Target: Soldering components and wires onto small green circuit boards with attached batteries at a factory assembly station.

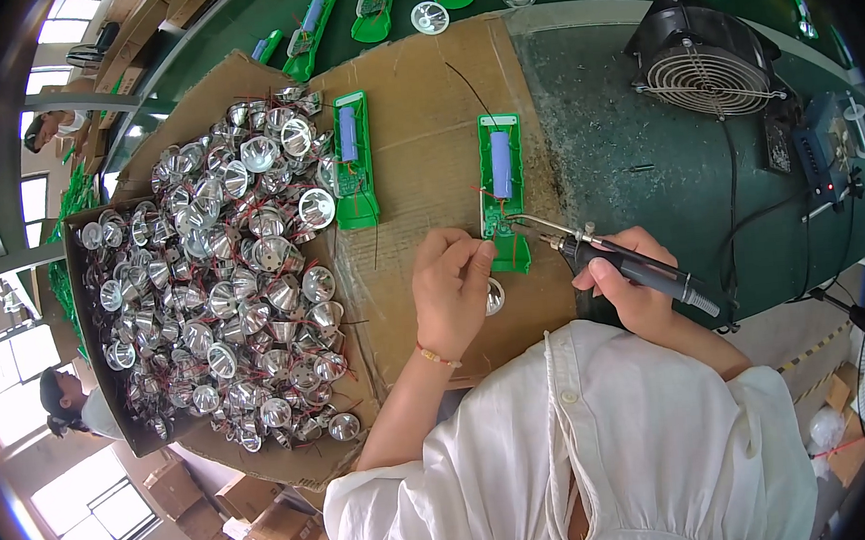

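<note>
Gripping a dark soldering iron (669,279) in the right hand (641,306), pointing its tip at the circuit board (499,223) inside a green housing (517,257) lying on cardboard (411,101); pressing left hand (450,279) thumb and forefinger together beside it, anything between impossible to tell.

The head fisheye looks down — close above the workbench (674,208).

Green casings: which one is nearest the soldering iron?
The right-hand green casing on the brown cardboard: the soldering iron extends over it; the others lie farther off.
</note>
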The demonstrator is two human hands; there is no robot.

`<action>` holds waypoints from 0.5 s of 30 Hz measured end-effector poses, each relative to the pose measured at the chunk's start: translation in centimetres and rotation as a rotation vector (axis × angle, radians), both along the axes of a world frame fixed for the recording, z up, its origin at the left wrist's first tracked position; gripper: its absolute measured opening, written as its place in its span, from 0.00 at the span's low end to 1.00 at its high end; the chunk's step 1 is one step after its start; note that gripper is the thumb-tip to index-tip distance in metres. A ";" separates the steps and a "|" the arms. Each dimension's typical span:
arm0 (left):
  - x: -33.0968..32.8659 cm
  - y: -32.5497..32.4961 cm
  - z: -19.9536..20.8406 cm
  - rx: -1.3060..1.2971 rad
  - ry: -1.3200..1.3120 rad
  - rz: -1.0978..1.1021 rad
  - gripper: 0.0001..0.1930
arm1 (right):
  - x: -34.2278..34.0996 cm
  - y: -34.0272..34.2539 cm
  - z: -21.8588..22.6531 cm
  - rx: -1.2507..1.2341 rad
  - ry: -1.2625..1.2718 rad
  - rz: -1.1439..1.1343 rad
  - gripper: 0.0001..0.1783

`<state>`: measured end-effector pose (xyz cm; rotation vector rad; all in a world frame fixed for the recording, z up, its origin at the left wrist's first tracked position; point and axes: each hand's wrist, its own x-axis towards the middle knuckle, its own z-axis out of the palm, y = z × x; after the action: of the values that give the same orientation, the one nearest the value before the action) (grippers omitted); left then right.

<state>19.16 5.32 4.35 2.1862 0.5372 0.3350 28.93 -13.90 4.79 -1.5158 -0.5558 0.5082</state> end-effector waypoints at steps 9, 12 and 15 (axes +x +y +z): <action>-0.1 -0.1 -0.3 -0.059 0.008 0.041 0.06 | 0.0 0.5 0.1 -0.001 0.119 -0.009 0.08; -0.1 -0.1 -0.4 -0.047 -0.005 0.039 0.06 | 0.1 0.6 0.0 -0.018 0.141 0.000 0.08; -0.2 -0.2 -0.5 -0.049 -0.015 0.042 0.06 | 0.1 0.8 0.1 -0.032 0.154 0.005 0.08</action>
<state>18.95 5.15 3.86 2.1263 0.5773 0.3570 29.00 -13.10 4.86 -1.4909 -0.4336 0.6349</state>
